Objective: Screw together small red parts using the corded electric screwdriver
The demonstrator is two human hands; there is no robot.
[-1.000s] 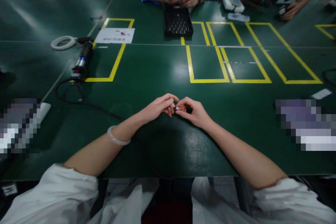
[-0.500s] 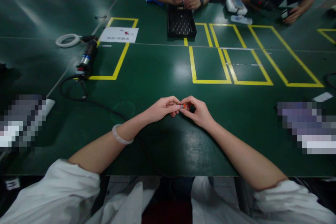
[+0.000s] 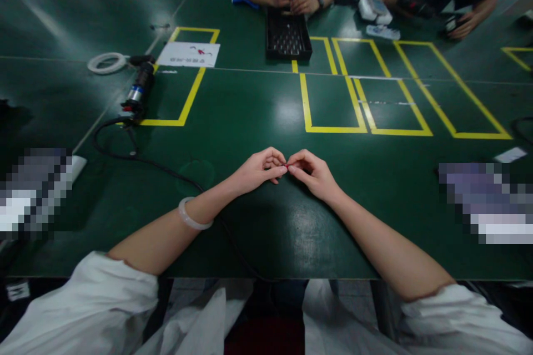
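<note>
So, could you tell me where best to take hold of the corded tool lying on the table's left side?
I'd grip the corded tool by its black far barrel, from above. It lies flat, pointing away, and its cable leaves the near end, so the far half is free to grasp.

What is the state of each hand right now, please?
Left hand: closed, pinching a small red part, mostly hidden.
Right hand: closed, pinching the same part.
</note>
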